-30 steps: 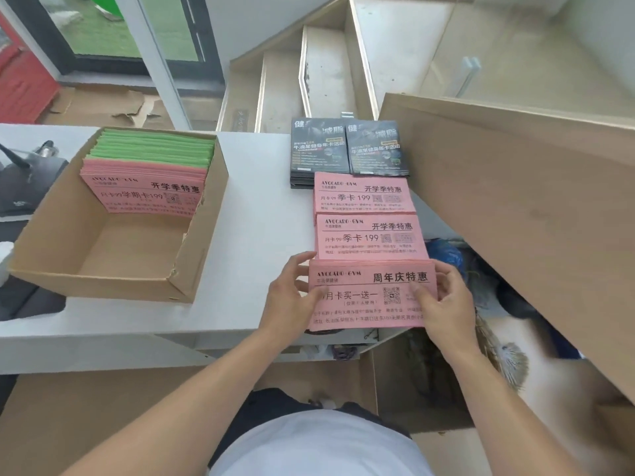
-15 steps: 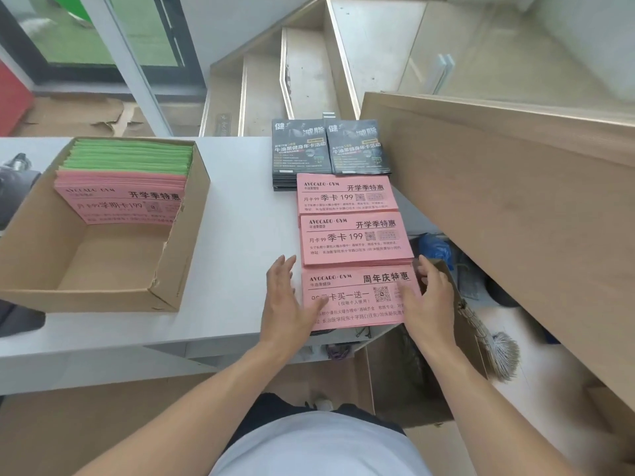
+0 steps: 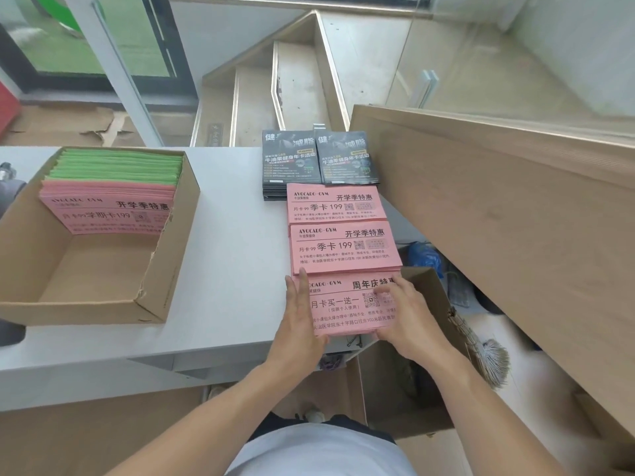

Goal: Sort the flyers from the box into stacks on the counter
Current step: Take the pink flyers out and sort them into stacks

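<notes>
A cardboard box sits on the left of the white counter, holding pink flyers leaning in front of green flyers. On the counter's right lie stacks in a column: two black flyer stacks, then two pink stacks, then the nearest pink stack at the front edge. My left hand rests flat against that nearest stack's left side, fingers straight. My right hand lies flat on its right part, fingers extended over the print.
A long wooden panel slants along the counter's right side. Below it are a second cardboard box, a blue bag and a broom head. Stairs rise beyond the counter.
Both hands let the nearest pink stack down from a lifted grip onto the counter and now lie flat against it, squaring its sides. The camera moved closer.
</notes>
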`<state>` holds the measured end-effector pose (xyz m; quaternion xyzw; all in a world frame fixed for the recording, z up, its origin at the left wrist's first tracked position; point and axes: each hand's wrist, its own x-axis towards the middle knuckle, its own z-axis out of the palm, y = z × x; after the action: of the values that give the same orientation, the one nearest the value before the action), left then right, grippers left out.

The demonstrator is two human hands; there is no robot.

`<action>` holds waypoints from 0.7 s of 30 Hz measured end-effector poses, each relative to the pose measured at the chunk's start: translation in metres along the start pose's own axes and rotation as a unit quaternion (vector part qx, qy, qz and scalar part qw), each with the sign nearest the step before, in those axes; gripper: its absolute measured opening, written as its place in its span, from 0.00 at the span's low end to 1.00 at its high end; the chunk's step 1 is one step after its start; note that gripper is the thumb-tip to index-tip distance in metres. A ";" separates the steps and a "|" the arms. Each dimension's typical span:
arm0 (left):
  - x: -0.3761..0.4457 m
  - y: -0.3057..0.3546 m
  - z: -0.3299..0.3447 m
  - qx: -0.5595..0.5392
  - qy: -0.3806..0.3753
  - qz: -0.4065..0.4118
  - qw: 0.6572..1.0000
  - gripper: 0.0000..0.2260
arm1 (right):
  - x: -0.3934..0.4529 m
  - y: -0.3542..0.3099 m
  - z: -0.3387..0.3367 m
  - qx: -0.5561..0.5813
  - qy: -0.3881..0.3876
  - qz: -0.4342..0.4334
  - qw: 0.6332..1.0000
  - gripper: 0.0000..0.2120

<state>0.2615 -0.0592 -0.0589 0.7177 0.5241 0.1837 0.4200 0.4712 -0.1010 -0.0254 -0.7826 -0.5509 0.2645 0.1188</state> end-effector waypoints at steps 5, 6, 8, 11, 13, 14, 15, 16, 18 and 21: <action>0.003 -0.002 0.007 0.033 -0.012 0.008 0.999 0.51 | 0.001 -0.003 -0.008 -0.001 -0.020 -0.003 1.000 0.33; 0.003 -0.002 0.007 0.036 -0.011 0.009 0.999 0.51 | 0.001 -0.002 -0.009 -0.002 -0.021 -0.004 1.000 0.33; 0.002 -0.002 0.006 0.036 -0.010 0.002 0.999 0.51 | 0.002 0.002 -0.008 -0.011 -0.018 -0.004 1.000 0.33; 0.000 0.003 0.001 0.005 -0.003 -0.030 1.000 0.54 | 0.002 0.003 -0.006 -0.037 -0.004 -0.009 0.999 0.31; -0.001 0.004 -0.002 -0.025 0.009 -0.049 0.998 0.57 | 0.000 0.003 -0.005 -0.063 0.004 -0.016 0.998 0.33; -0.001 0.004 -0.002 -0.026 0.012 -0.051 0.998 0.57 | 0.000 0.003 -0.004 -0.079 0.006 -0.018 0.997 0.34; -0.002 0.004 -0.002 -0.020 0.009 -0.050 0.998 0.57 | 0.000 0.004 -0.001 -0.092 0.007 -0.019 0.996 0.36; -0.003 0.003 -0.002 -0.017 0.006 -0.049 0.999 0.56 | -0.001 0.003 0.001 -0.102 0.007 -0.018 0.995 0.37; -0.002 0.002 -0.002 -0.031 0.017 -0.043 0.998 0.55 | -0.001 0.002 0.006 -0.113 0.011 -0.020 0.993 0.39; -0.001 0.001 -0.006 -0.033 0.031 -0.036 0.998 0.54 | 0.000 -0.001 0.007 -0.095 0.015 -0.006 0.995 0.35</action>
<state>0.2575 -0.0576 -0.0550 0.6785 0.5555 0.2077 0.4335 0.4662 -0.1011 -0.0307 -0.7910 -0.5762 0.1986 0.0535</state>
